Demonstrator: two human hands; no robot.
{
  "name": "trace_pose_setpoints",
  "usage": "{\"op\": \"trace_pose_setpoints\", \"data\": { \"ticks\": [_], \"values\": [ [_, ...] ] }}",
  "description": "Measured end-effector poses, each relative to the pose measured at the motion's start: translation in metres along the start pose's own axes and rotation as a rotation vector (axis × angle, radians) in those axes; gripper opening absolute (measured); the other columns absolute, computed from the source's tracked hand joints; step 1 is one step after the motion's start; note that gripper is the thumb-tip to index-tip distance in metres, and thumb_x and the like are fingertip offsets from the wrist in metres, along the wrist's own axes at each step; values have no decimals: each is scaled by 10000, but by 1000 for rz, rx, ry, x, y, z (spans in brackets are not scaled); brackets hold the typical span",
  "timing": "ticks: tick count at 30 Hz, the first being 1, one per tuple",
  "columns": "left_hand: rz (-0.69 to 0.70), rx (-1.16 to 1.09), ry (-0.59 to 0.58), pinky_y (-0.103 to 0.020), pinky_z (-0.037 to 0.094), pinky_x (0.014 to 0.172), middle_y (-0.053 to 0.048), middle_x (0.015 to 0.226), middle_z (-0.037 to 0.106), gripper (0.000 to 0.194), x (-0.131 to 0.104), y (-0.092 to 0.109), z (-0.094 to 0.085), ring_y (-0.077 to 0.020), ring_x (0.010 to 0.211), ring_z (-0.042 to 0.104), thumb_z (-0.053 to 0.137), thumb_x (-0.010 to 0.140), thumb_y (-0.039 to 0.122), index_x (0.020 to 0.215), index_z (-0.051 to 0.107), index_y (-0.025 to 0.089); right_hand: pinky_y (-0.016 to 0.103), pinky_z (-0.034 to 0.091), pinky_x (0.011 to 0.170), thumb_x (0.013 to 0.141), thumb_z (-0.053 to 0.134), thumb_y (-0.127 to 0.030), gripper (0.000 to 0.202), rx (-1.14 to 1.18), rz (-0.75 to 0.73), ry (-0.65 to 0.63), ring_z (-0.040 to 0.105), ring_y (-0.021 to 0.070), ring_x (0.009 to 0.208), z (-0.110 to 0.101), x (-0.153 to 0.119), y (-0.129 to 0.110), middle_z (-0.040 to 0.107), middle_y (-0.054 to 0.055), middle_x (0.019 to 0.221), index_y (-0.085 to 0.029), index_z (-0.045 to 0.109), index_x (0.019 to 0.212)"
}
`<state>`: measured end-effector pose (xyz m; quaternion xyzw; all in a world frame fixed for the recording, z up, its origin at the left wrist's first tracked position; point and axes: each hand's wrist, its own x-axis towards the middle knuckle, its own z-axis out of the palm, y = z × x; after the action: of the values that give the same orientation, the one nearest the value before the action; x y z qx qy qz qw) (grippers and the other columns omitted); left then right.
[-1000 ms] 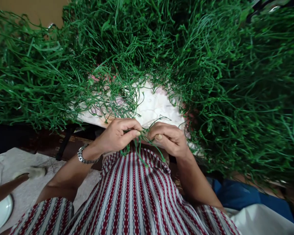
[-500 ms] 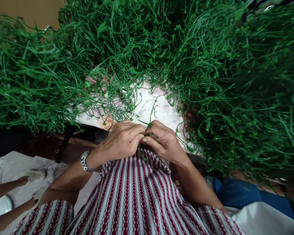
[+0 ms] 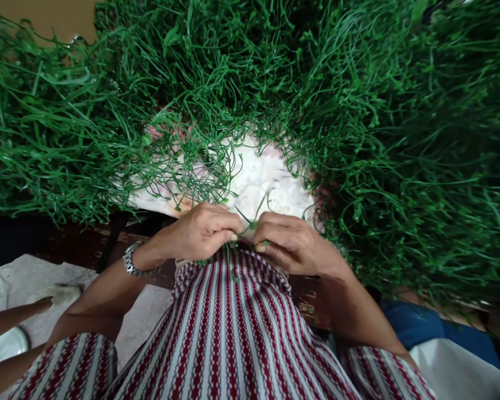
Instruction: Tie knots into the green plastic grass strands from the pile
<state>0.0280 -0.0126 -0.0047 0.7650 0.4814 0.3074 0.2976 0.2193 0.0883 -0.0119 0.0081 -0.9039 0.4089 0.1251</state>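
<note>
My left hand (image 3: 204, 230), wearing a metal-banded watch (image 3: 132, 260), pinches a thin green plant stem (image 3: 231, 253) between thumb and forefinger. My right hand (image 3: 291, 241) sits a little apart from it, fingers curled and pinched on a thin green sprig (image 3: 261, 205) that sticks up past its knuckles. Both hands are in front of my striped top, at the near edge of a pale flowered cloth (image 3: 258, 166). Exactly where each sprig ends inside the fingers is hidden.
Large heaps of tangled green stems (image 3: 233, 72) cover the left, far and right sides of the cloth. Below left, another person's foot (image 3: 56, 297) rests on the pale floor (image 3: 16, 278). Blue fabric (image 3: 433, 328) and a white sheet-like thing (image 3: 458, 366) lie at lower right.
My hands were touching at the fingertips and have moved apart, the left one to the left and the right one to the right. The sprig at my right hand has shifted with it.
</note>
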Motion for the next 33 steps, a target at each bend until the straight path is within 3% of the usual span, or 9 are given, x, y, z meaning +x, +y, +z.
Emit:
{"op": "trace_pose_setpoints", "data": {
  "ticks": [5,9,15,19,27,30,33],
  "values": [
    [-181,-194,230,-201,366,548,20,634,539,77,2,2,1,-84,582,482,550,783,143,707,554,156,259,403,660,891,395,-177,94,91,117,306,496,126,716,4,-3,-3,518,35,756,-167,473,839],
    [-213,-280,360,-202,384,568,13,659,539,68,-1,0,9,-95,619,493,554,797,201,744,550,158,212,384,578,887,423,-180,73,49,269,489,476,86,597,22,2,-10,518,2,708,-174,492,864],
    [-143,-166,468,-222,413,613,-6,708,570,16,-5,-2,23,-115,671,528,541,792,168,785,554,164,183,413,604,895,444,-257,158,80,358,522,552,82,672,40,11,-13,608,12,817,-176,551,977],
    [-99,-154,474,-241,444,682,-22,752,614,80,-7,-3,32,-133,747,577,521,791,128,827,578,170,166,341,493,815,581,-341,201,99,420,462,430,57,524,38,10,-11,501,-50,617,-165,560,909],
    [-317,-305,497,-197,443,565,9,648,638,31,-4,1,36,-92,582,575,598,744,144,731,626,150,186,265,490,772,606,-449,306,10,435,380,328,55,505,37,9,-14,385,-63,545,-154,531,749],
    [-312,-289,484,-199,453,561,3,656,660,36,-2,4,34,-96,589,587,606,737,136,726,635,152,188,245,480,732,640,-470,344,118,433,401,302,53,505,38,8,-12,353,-64,549,-152,512,700],
    [-232,-228,513,-216,470,595,-7,686,660,54,-1,6,34,-106,633,595,592,743,116,742,628,157,184,268,481,749,588,-533,392,372,420,403,324,59,519,38,5,-8,380,-54,582,-147,548,807]
  ]
}}
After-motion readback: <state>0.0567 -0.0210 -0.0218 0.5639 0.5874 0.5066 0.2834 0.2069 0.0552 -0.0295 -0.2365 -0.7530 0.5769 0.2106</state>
